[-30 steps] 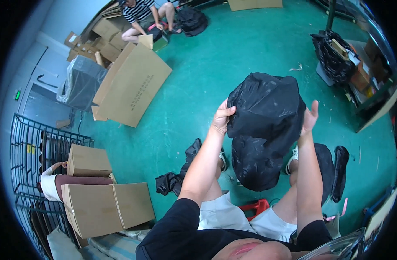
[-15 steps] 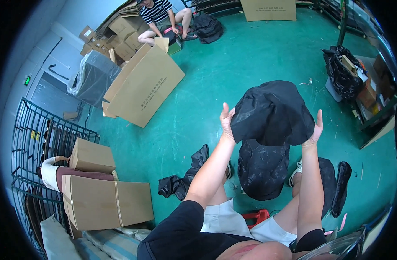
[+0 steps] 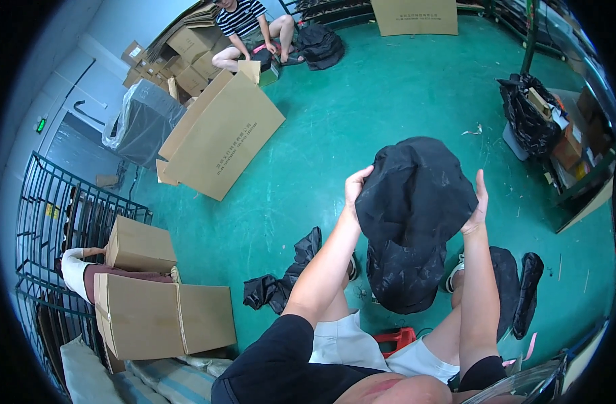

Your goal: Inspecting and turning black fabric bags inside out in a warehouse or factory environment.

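Note:
A floppy black fabric piece (image 3: 415, 192), rounded and puckered like a cover or bag, hangs in the air before me between both hands. My left hand (image 3: 358, 185) grips its left edge. At the lower right edge my right hand (image 3: 478, 207) holds it, thumb up and the other fingers partly hidden behind the cloth. Under it, on the floor between my feet, is a larger creased black bundle (image 3: 405, 283), its upper part covered from sight. Crumpled black cloth (image 3: 274, 289) lies by my left foot. Beside my right foot are a flat black piece (image 3: 499, 289) and a narrow black roll (image 3: 528, 293).
Large cardboard boxes (image 3: 217, 141) stand at left on the green floor (image 3: 308, 155). Another person (image 3: 250, 30) sits at the back; one more (image 3: 86, 269) bends by the metal racks (image 3: 42, 236). At right are a black trash bag (image 3: 533, 114) and a shelf. A red stool (image 3: 395, 340) is beneath me.
Both my hands have come slightly down and closer together. The black fabric has tilted and drooped lower, now overlapping more of the bundle below it.

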`<state>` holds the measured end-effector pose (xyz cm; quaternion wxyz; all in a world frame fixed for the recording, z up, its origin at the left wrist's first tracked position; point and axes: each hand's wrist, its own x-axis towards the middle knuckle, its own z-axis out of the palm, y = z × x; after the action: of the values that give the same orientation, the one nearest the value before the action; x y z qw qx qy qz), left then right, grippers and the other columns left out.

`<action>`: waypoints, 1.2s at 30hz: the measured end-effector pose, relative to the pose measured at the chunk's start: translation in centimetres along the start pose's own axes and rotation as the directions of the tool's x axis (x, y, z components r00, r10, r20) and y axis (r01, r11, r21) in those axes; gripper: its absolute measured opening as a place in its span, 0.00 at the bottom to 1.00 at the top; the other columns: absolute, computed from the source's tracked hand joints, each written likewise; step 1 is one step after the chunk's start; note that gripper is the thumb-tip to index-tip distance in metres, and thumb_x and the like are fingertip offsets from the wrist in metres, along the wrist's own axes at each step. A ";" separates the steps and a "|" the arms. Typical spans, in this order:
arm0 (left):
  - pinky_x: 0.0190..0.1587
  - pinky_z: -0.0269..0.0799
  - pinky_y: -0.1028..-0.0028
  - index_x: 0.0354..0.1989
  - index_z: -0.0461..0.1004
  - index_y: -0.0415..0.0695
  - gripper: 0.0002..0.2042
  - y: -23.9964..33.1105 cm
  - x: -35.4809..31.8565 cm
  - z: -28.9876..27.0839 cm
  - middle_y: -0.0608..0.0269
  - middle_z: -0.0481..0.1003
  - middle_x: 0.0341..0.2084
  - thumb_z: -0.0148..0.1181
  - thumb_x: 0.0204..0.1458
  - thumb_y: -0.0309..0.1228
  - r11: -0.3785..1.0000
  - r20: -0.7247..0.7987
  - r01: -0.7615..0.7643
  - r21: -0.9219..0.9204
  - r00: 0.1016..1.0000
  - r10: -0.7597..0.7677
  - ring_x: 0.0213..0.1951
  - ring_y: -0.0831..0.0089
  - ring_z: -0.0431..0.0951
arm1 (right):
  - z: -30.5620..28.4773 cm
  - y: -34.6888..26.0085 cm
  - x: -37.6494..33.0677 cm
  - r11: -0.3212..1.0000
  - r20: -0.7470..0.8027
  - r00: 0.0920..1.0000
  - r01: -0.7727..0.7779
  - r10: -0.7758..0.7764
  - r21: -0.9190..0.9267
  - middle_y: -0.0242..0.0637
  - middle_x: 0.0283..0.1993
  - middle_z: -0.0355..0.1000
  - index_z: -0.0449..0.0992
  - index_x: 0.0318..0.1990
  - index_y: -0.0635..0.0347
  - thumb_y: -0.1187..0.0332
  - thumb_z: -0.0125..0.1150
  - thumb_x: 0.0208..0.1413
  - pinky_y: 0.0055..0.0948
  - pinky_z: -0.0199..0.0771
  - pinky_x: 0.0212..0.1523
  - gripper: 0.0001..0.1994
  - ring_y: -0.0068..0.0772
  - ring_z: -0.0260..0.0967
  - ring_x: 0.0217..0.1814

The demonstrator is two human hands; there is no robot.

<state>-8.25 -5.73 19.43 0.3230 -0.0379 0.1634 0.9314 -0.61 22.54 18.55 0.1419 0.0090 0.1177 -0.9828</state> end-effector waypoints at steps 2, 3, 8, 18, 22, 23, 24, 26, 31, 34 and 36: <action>0.53 0.73 0.59 0.47 0.73 0.30 0.19 0.4 0.1 -0.5 0.43 0.77 0.44 0.49 0.57 0.35 0.999 -0.041 0.027 0.024 0.999 -0.026 0.45 0.53 0.79 | 1.5 1.2 -0.7 0.997 0.162 0.985 0.051 -0.058 0.050 0.51 0.61 0.66 0.68 0.59 0.68 0.37 0.47 0.58 0.49 0.61 0.64 0.38 0.51 0.65 0.62; 0.53 0.73 0.58 0.48 0.73 0.30 0.19 0.5 0.1 -0.3 0.43 0.77 0.44 0.48 0.56 0.33 0.999 0.011 0.036 0.000 0.999 -0.036 0.45 0.52 0.79 | 1.5 1.2 -0.9 0.995 0.143 0.984 0.098 -0.102 0.035 0.52 0.62 0.66 0.66 0.60 0.69 0.38 0.46 0.59 0.49 0.60 0.65 0.38 0.52 0.64 0.63; 0.53 0.74 0.58 0.47 0.73 0.30 0.18 0.5 0.5 -0.8 0.42 0.77 0.43 0.47 0.55 0.30 1.000 -0.044 0.012 0.005 0.999 -0.012 0.44 0.52 0.79 | -0.6 0.8 -0.1 0.996 0.033 0.995 0.093 -0.093 0.015 0.52 0.62 0.66 0.66 0.60 0.69 0.42 0.50 0.58 0.50 0.61 0.64 0.36 0.51 0.65 0.62; 0.56 0.70 0.60 0.56 0.67 0.36 0.22 -1.1 -0.3 2.6 0.48 0.73 0.52 0.51 0.58 0.37 0.993 0.001 -0.097 0.067 0.995 0.097 0.52 0.56 0.75 | -1.2 0.2 0.2 0.989 0.016 0.992 0.120 -0.121 0.086 0.51 0.57 0.70 0.69 0.57 0.69 0.58 0.42 0.64 0.49 0.65 0.62 0.24 0.52 0.69 0.58; 0.57 0.69 0.59 0.56 0.67 0.36 0.20 -2.0 0.4 1.7 0.50 0.73 0.52 0.51 0.58 0.33 0.929 -0.002 -0.112 0.353 0.993 0.120 0.52 0.58 0.75 | -0.5 0.2 0.1 0.988 0.009 0.992 0.126 -0.127 0.094 0.52 0.57 0.70 0.69 0.57 0.69 0.57 0.42 0.65 0.49 0.65 0.62 0.24 0.52 0.69 0.58; 0.57 0.70 0.59 0.53 0.70 0.36 0.17 -2.1 0.7 1.1 0.50 0.75 0.49 0.52 0.57 0.31 0.889 -0.080 -0.112 0.445 0.983 0.164 0.51 0.58 0.76 | -0.7 0.0 0.1 0.987 0.015 0.990 0.136 -0.137 0.090 0.52 0.57 0.70 0.69 0.57 0.70 0.57 0.41 0.65 0.49 0.64 0.62 0.24 0.53 0.69 0.58; 0.57 0.70 0.59 0.53 0.70 0.36 0.17 -1.8 0.8 0.5 0.50 0.75 0.49 0.52 0.57 0.31 0.888 -0.080 -0.112 0.446 0.983 0.164 0.51 0.58 0.76 | -0.8 -0.1 0.0 0.986 0.021 0.989 0.145 -0.147 0.087 0.52 0.57 0.70 0.69 0.57 0.70 0.56 0.41 0.65 0.49 0.64 0.63 0.25 0.53 0.69 0.58; 0.57 0.69 0.58 0.51 0.72 0.35 0.17 -1.0 0.9 0.2 0.49 0.76 0.47 0.52 0.58 0.33 0.957 -0.111 -0.098 0.272 0.985 0.133 0.50 0.57 0.76 | -0.7 -0.5 -0.2 0.983 0.007 0.986 0.163 -0.165 0.083 0.53 0.57 0.70 0.69 0.57 0.70 0.55 0.41 0.65 0.49 0.64 0.63 0.26 0.53 0.69 0.58; 0.61 0.63 0.56 0.55 0.69 0.34 0.29 -0.7 -0.4 1.5 0.46 0.72 0.53 0.42 0.61 0.51 0.996 0.097 -0.043 -0.073 0.994 0.050 0.55 0.52 0.73 | 0.7 -0.8 -0.7 0.981 -0.005 0.982 0.187 -0.187 0.059 0.53 0.57 0.70 0.70 0.56 0.71 0.52 0.42 0.64 0.47 0.63 0.63 0.28 0.52 0.69 0.57; 0.61 0.63 0.56 0.56 0.68 0.34 0.34 -1.6 -0.2 2.2 0.46 0.72 0.54 0.42 0.60 0.56 0.996 0.127 0.084 0.011 0.988 -0.085 0.55 0.52 0.72 | -1.1 -1.4 -0.6 0.988 -0.051 0.987 0.156 -0.155 0.021 0.52 0.56 0.71 0.71 0.55 0.70 0.51 0.45 0.63 0.47 0.67 0.60 0.28 0.51 0.70 0.56; 0.58 0.68 0.57 0.55 0.69 0.33 0.29 -1.5 -0.3 2.2 0.46 0.74 0.50 0.46 0.59 0.50 0.992 -0.003 0.094 0.085 0.996 -0.094 0.52 0.52 0.75 | -1.5 -1.5 -0.3 0.969 -0.069 0.967 0.248 -0.246 0.012 0.51 0.55 0.72 0.72 0.53 0.70 0.53 0.46 0.62 0.46 0.68 0.60 0.26 0.50 0.70 0.56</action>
<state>-6.97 -4.08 21.12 0.3681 -0.0311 0.2008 0.9073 -0.73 24.38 17.42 0.0142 0.0287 0.1125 -0.9931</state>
